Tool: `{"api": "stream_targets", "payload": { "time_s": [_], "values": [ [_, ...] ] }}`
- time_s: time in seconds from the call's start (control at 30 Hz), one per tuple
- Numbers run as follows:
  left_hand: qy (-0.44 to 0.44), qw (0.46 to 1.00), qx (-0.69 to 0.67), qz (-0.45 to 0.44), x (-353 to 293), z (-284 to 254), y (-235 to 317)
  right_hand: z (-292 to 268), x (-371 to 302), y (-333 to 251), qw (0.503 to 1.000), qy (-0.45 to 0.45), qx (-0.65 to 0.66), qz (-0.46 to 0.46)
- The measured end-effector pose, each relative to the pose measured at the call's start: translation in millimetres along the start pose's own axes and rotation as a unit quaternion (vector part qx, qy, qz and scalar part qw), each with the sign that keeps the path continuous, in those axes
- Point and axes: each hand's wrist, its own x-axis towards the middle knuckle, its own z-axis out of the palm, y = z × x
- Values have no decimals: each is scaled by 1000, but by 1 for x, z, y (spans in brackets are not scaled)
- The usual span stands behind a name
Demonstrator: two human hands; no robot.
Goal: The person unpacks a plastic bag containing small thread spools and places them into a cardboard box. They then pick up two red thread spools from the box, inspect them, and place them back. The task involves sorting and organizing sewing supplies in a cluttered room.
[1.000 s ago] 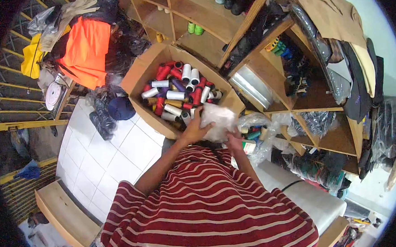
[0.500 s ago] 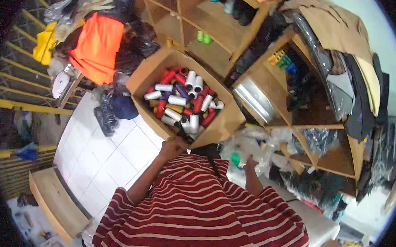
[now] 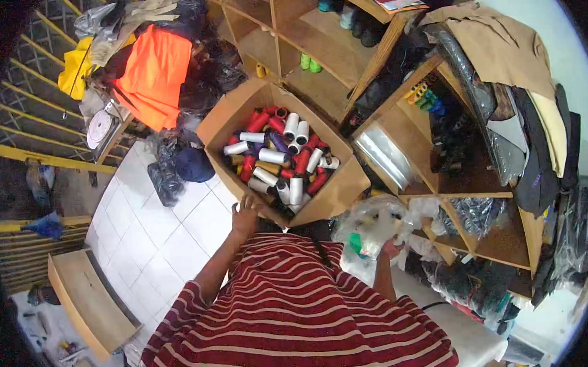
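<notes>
The box (image 3: 338, 193), a brown carton with its top open, stands in front of the person, and the spools (image 3: 272, 156) lie heaped inside it: red, white, purple and mustard, pointing every way. At the box's near left corner is the left hand (image 3: 245, 219), its fingers parted and a little bent, with nothing seen in its grasp; whether the fingertips touch the cardboard, I cannot tell. To the near right of the box, the right hand (image 3: 391, 249) is at the clear bag (image 3: 370, 214), fingers drawn in by the crumpled plastic; I cannot tell whether it pinches the film. Something green (image 3: 356, 243) shows at the bag, also to the near right of the box

Left of the box, the dark blue cap (image 3: 194, 165) lies beside the black bag (image 3: 165, 181) on white tiles (image 3: 133, 222). Beyond the box to the left hangs the orange cloth (image 3: 157, 74). Beyond it to the right, the shelf (image 3: 312, 29) bears green spools (image 3: 310, 63), and right of the box lies the silver roll (image 3: 385, 155)
</notes>
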Motion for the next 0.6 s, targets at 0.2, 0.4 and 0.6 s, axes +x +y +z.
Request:
{"api": "stream_targets", "payload": {
  "time_s": [0.2, 0.4, 0.6],
  "values": [
    [-53, 998, -30, -4, 26, -9, -61, -54, -44, -176, 982, -70, 30, -174],
    [3, 995, -94, 29, 70, -4, -128, -60, -112, -270, 973, -97, 49, -205],
    [61, 985, -91, 133, 98, -2, -200, -41, -249, -363, 963, -231, 50, -126]
  ]
}}
